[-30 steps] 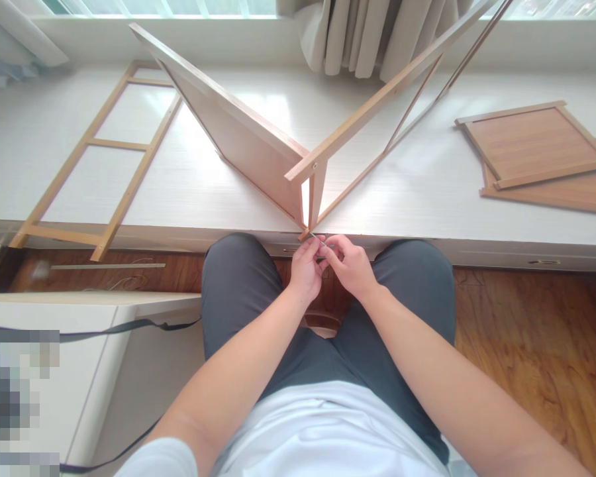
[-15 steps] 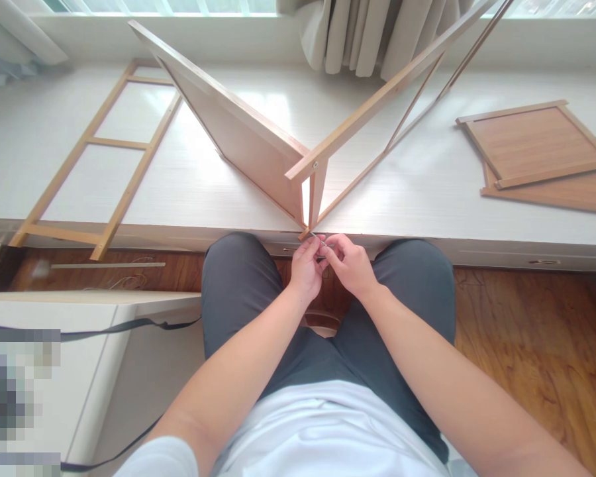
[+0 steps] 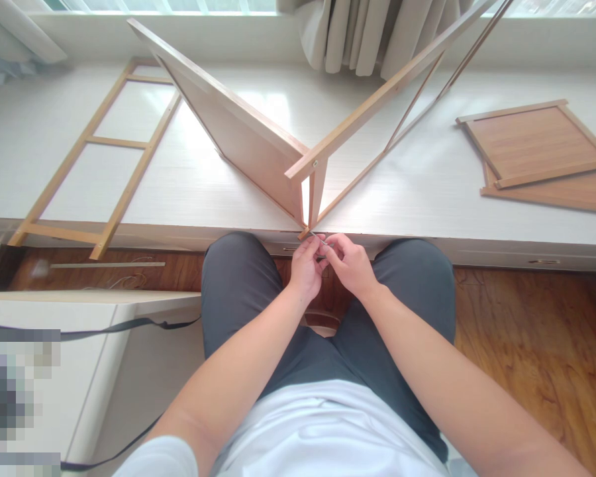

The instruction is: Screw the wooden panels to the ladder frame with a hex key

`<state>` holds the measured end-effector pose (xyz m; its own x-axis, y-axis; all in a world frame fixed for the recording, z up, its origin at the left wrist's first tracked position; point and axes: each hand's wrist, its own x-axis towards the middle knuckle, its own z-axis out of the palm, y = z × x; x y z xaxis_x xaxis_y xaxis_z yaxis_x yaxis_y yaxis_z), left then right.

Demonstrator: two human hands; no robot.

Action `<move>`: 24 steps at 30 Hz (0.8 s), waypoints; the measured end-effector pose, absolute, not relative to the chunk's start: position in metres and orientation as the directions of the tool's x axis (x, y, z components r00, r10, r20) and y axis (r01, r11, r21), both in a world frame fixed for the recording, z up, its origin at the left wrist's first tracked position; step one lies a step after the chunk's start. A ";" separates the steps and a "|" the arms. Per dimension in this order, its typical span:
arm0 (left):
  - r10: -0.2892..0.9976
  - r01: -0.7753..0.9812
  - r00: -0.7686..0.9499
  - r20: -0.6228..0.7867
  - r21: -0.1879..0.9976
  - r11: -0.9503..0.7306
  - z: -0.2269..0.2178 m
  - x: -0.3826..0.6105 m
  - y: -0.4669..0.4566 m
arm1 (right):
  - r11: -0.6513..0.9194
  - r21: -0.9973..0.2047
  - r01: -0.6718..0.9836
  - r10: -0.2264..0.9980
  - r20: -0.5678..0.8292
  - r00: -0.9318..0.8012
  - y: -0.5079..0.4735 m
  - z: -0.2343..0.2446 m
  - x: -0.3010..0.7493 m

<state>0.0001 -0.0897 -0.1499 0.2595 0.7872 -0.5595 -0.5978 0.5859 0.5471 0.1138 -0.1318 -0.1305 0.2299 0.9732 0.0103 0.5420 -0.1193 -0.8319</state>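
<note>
My left hand [image 3: 305,267] and my right hand [image 3: 350,264] meet at the front edge of the white platform [image 3: 179,179], fingertips together on a thin metal key [image 3: 320,242]. The key's tip points at the lower corner of a wooden assembly. That assembly is a solid panel [image 3: 238,136] and an open wooden frame [image 3: 377,99], joined in a V at a short upright post [image 3: 316,192]. A small screw head shows at the top of the joint [image 3: 315,164]. Both hands pinch the key.
A ladder-like wooden frame [image 3: 92,156] lies flat at the left. Two wooden shelf boards [image 3: 541,149] are stacked at the right. Curtains [image 3: 372,33] hang at the window behind. A white cabinet [image 3: 79,358] stands to my left; wood floor [image 3: 536,331] shows at the right.
</note>
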 end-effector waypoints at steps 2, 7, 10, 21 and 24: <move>0.787 -0.598 0.259 -0.560 0.546 0.586 -0.149 0.001 -0.089 | -0.122 -0.834 0.538 0.973 0.007 0.232 -0.132 -0.130 0.114; 0.786 -0.598 0.262 -0.559 0.546 0.587 -0.150 0.001 -0.089 | -0.107 -0.840 0.533 0.974 0.019 0.226 -0.132 -0.131 0.115; 0.788 -0.597 0.263 -0.557 0.548 0.586 -0.152 0.000 -0.090 | -0.095 -0.851 0.516 0.976 0.024 0.218 -0.132 -0.132 0.116; 0.788 -0.590 0.267 -0.555 0.553 0.589 -0.154 0.000 -0.089 | -0.126 -0.851 0.510 0.971 -0.001 0.238 -0.131 -0.131 0.115; 0.791 -0.592 0.269 -0.549 0.554 0.585 -0.154 0.000 -0.090 | -0.125 -0.853 0.506 0.971 0.000 0.240 -0.131 -0.131 0.115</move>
<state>0.0002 -0.0896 -0.1541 0.2689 0.7914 -0.5491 -0.5918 0.5855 0.5541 0.1148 -0.1314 -0.1311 0.2402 0.9707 -0.0002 0.5061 -0.1254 -0.8533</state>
